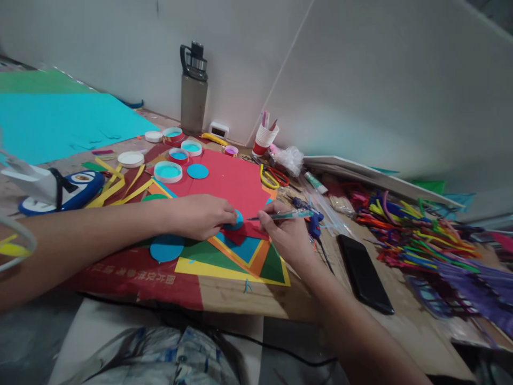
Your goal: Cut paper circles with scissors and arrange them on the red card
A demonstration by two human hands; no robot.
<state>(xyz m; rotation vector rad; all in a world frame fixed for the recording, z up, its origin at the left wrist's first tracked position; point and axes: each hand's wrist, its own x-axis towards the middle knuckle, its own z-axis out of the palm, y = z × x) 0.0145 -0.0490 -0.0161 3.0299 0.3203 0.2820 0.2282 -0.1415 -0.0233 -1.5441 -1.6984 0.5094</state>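
Observation:
My left hand has its fingers bent together, the tips pressing a small blue paper circle onto a red sheet of paper. A slim pen is pinched in my right hand, its point at the red paper just right of that circle. Under the red sheet lie stacked coloured papers in blue, orange, green and yellow. Another blue circle rests on the red sheet, and a larger blue circle lies below my left forearm.
Round tape rolls and lids stand at the back left. Behind are a water bottle and a cup of pens. Scissors, a glue gun, a black phone and pipe cleaners lie to the right.

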